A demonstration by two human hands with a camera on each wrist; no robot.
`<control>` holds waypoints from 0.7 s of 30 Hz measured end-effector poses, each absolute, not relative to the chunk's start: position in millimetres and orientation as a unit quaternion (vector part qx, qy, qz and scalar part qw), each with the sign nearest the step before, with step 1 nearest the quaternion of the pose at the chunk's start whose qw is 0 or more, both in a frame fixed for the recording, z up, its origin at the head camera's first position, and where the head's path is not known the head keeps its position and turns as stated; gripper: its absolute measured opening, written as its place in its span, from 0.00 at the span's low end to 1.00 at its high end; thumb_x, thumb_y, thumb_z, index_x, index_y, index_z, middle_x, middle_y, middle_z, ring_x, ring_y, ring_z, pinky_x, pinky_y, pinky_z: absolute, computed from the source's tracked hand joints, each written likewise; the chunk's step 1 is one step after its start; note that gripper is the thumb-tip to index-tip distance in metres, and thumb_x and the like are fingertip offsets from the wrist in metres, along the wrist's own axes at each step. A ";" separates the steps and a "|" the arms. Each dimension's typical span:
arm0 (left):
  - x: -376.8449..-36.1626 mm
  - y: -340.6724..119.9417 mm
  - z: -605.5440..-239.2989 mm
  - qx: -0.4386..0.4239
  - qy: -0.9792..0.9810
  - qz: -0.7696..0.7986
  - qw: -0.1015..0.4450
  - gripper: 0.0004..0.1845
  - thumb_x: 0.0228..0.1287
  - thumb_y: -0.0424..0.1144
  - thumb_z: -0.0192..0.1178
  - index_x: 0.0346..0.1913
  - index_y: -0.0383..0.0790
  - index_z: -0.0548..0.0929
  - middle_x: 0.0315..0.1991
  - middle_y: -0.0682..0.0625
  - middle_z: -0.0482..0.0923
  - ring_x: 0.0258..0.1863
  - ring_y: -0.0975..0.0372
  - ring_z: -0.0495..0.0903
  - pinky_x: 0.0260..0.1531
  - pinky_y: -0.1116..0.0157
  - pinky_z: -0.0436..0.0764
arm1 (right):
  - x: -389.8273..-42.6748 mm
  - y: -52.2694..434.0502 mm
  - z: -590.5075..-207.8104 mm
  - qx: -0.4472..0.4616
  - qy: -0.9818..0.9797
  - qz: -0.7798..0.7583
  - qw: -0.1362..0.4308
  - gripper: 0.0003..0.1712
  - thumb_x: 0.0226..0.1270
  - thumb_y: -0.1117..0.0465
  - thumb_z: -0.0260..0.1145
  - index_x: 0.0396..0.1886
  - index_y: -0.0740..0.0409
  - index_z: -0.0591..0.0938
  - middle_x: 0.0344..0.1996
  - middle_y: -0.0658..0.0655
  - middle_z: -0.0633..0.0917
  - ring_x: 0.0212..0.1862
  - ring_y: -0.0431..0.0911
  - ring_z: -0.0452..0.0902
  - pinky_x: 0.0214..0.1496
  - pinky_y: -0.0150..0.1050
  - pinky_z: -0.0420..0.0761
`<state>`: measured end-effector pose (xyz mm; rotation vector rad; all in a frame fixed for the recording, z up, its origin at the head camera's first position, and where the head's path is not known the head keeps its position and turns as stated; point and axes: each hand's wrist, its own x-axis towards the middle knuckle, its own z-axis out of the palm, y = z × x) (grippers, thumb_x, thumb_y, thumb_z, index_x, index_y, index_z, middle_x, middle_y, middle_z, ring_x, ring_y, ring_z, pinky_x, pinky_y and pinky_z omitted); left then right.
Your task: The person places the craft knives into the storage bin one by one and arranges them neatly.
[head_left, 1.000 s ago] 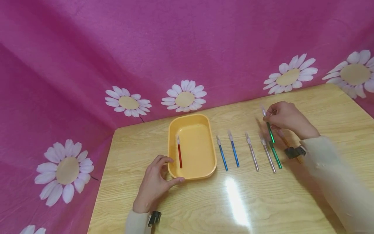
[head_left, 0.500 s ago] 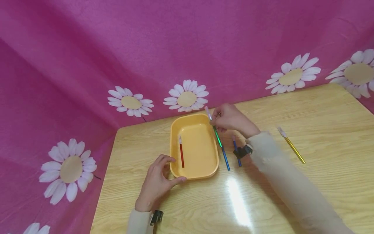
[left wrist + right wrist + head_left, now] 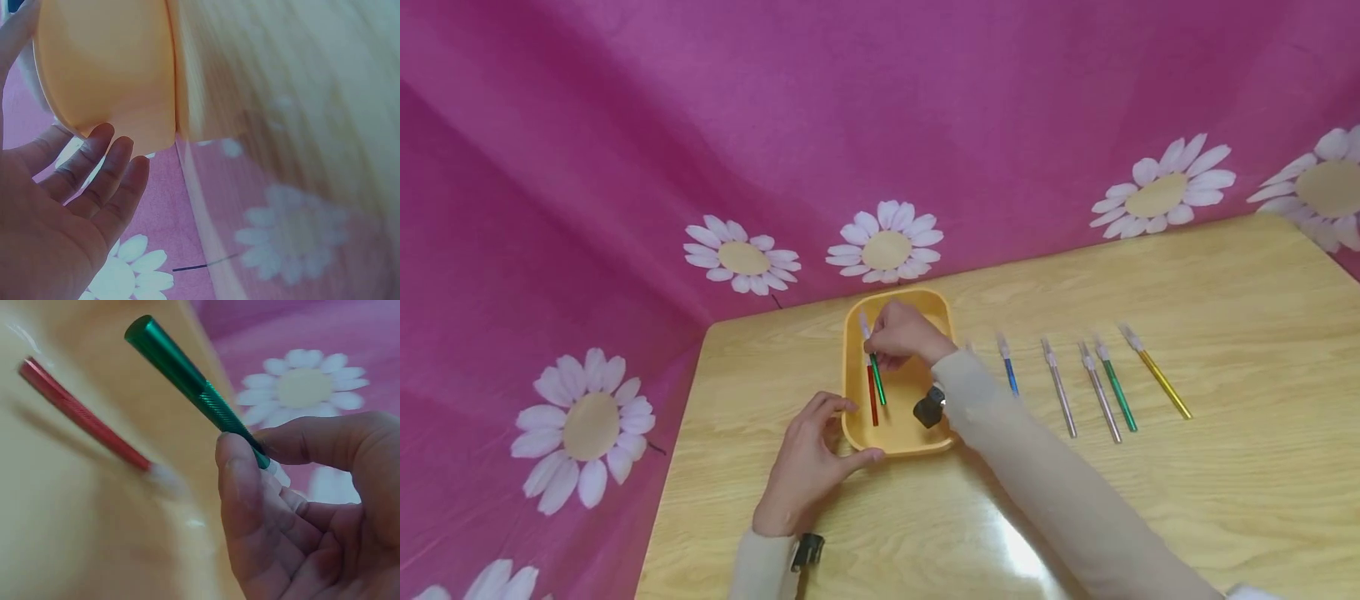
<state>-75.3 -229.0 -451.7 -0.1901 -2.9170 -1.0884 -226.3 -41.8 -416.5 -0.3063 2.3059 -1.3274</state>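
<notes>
My right hand (image 3: 904, 329) pinches a green craft knife (image 3: 879, 386) between thumb and fingers, over the left part of a yellow plastic tray (image 3: 852, 333). Its clear-capped end points toward the back. In the right wrist view the knurled green handle slants above a red craft knife (image 3: 87, 419) that lies in the tray. From the head view the two knives overlap. My left hand (image 3: 805, 467) rests at the tray's near left corner, thumb along the front rim and index finger at the left side. The left wrist view shows its other fingers loosely extended beside the tray wall (image 3: 112, 69).
Right of the tray lie a blue craft knife (image 3: 1010, 371), two silvery pink ones (image 3: 1060, 390), another green one (image 3: 1118, 387) and a yellow one (image 3: 1159, 375). My right sleeve (image 3: 1037, 467) covers part of this side. A pink flowered cloth (image 3: 1000, 125) hangs behind the table.
My right hand has carried the green craft knife left from the row on the table, across the tray's right rim, to above the red one. The left hand stays at the tray's corner.
</notes>
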 end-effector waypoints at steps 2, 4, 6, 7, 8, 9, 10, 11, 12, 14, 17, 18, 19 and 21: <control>-75.5 -229.3 -451.6 -0.063 -0.935 -0.348 0.012 0.35 0.41 0.57 0.86 0.52 0.47 0.83 0.51 0.56 0.81 0.49 0.56 0.80 0.56 0.54 0.83 | -226.9 -47.9 -427.1 -0.109 0.846 -0.465 0.237 0.16 0.62 0.65 0.67 0.14 0.59 0.81 0.09 0.50 0.81 0.14 0.39 0.79 0.23 0.34 0.84; -75.6 -229.8 -451.4 -0.067 -0.937 -0.342 0.012 0.35 0.42 0.58 0.85 0.52 0.47 0.83 0.51 0.56 0.81 0.50 0.56 0.80 0.56 0.55 0.83 | -226.5 -50.8 -434.6 -0.111 0.856 -0.443 0.241 0.18 0.61 0.65 0.67 0.11 0.57 0.80 0.08 0.49 0.80 0.13 0.39 0.77 0.19 0.31 0.78; -75.5 -230.3 -450.8 -0.072 -0.938 -0.338 0.014 0.36 0.42 0.58 0.85 0.53 0.47 0.83 0.52 0.56 0.81 0.50 0.57 0.79 0.56 0.56 0.83 | -225.9 -52.0 -439.1 -0.108 0.865 -0.425 0.243 0.18 0.60 0.65 0.67 0.10 0.57 0.79 0.07 0.49 0.80 0.13 0.40 0.77 0.18 0.30 0.74; -76.2 -230.0 -450.5 -0.077 -0.939 -0.336 0.014 0.36 0.43 0.59 0.85 0.53 0.47 0.83 0.52 0.56 0.80 0.49 0.58 0.79 0.56 0.56 0.83 | -226.0 -51.6 -440.3 -0.106 0.869 -0.417 0.244 0.18 0.60 0.64 0.67 0.10 0.57 0.79 0.07 0.49 0.80 0.13 0.40 0.77 0.18 0.30 0.74; -76.7 -229.7 -450.3 -0.080 -0.939 -0.334 0.015 0.36 0.43 0.59 0.84 0.53 0.47 0.83 0.52 0.56 0.80 0.49 0.59 0.79 0.55 0.56 0.83 | -226.1 -51.1 -440.9 -0.103 0.870 -0.415 0.246 0.17 0.60 0.65 0.67 0.11 0.57 0.79 0.07 0.50 0.79 0.13 0.40 0.77 0.18 0.30 0.75; -77.1 -229.4 -450.0 -0.080 -0.940 -0.332 0.015 0.36 0.43 0.59 0.84 0.53 0.46 0.83 0.51 0.57 0.80 0.49 0.59 0.79 0.55 0.56 0.83 | -226.1 -51.1 -441.7 -0.097 0.870 -0.416 0.247 0.15 0.60 0.65 0.67 0.14 0.58 0.79 0.07 0.50 0.79 0.13 0.40 0.77 0.19 0.30 0.76; -77.3 -229.0 -449.9 -0.080 -0.940 -0.331 0.016 0.36 0.43 0.59 0.85 0.53 0.46 0.83 0.51 0.57 0.80 0.49 0.60 0.78 0.56 0.56 0.83 | -226.8 -51.5 -442.8 -0.093 0.870 -0.414 0.249 0.13 0.60 0.65 0.67 0.17 0.60 0.80 0.07 0.50 0.79 0.12 0.40 0.77 0.19 0.30 0.77; -77.4 -228.9 -449.7 -0.080 -0.940 -0.332 0.016 0.36 0.42 0.58 0.85 0.52 0.46 0.83 0.51 0.57 0.80 0.48 0.61 0.78 0.56 0.56 0.82 | -226.7 -51.9 -443.1 -0.087 0.869 -0.417 0.253 0.09 0.60 0.65 0.67 0.21 0.62 0.80 0.08 0.51 0.79 0.12 0.40 0.77 0.19 0.31 0.78; -77.4 -228.9 -449.9 -0.078 -0.940 -0.331 0.015 0.36 0.42 0.58 0.85 0.52 0.46 0.83 0.51 0.58 0.80 0.49 0.61 0.78 0.56 0.56 0.82 | -226.7 -52.5 -443.6 -0.081 0.866 -0.420 0.259 0.06 0.60 0.66 0.67 0.26 0.64 0.81 0.08 0.51 0.80 0.12 0.40 0.77 0.20 0.31 0.80; -77.1 -228.9 -449.9 -0.075 -0.941 -0.330 0.016 0.36 0.42 0.59 0.85 0.52 0.47 0.83 0.51 0.59 0.79 0.50 0.61 0.78 0.57 0.55 0.82 | -226.4 -53.8 -444.2 -0.074 0.861 -0.426 0.269 0.07 0.61 0.67 0.67 0.36 0.67 0.80 0.10 0.52 0.80 0.12 0.40 0.77 0.21 0.32 0.82; -76.1 -229.4 -449.9 -0.075 -0.940 -0.332 0.022 0.36 0.41 0.58 0.85 0.52 0.47 0.83 0.50 0.60 0.79 0.50 0.60 0.79 0.57 0.55 0.82 | -225.0 -55.7 -443.1 -0.069 0.854 -0.433 0.279 0.15 0.61 0.68 0.66 0.47 0.69 0.77 0.12 0.53 0.82 0.12 0.40 0.78 0.22 0.33 0.84; -76.0 -229.4 -450.1 -0.076 -0.940 -0.332 0.024 0.36 0.41 0.58 0.85 0.53 0.48 0.83 0.51 0.60 0.80 0.50 0.59 0.80 0.56 0.55 0.83 | -224.8 -56.2 -442.9 -0.068 0.854 -0.433 0.281 0.16 0.62 0.68 0.66 0.48 0.69 0.77 0.12 0.53 0.82 0.13 0.40 0.78 0.22 0.33 0.84; -75.8 -229.4 -450.3 -0.079 -0.939 -0.334 0.026 0.36 0.41 0.58 0.85 0.53 0.48 0.83 0.51 0.59 0.80 0.50 0.59 0.80 0.56 0.55 0.83 | -224.5 -56.5 -442.5 -0.068 0.855 -0.431 0.281 0.17 0.62 0.68 0.66 0.49 0.69 0.76 0.12 0.53 0.82 0.13 0.40 0.78 0.22 0.32 0.84; -75.7 -229.6 -451.1 -0.085 -0.938 -0.335 0.030 0.36 0.41 0.59 0.85 0.53 0.47 0.83 0.51 0.57 0.81 0.49 0.58 0.80 0.54 0.55 0.83 | -224.2 -56.7 -442.0 -0.068 0.856 -0.427 0.282 0.17 0.63 0.68 0.67 0.50 0.70 0.76 0.12 0.53 0.82 0.13 0.40 0.78 0.22 0.32 0.83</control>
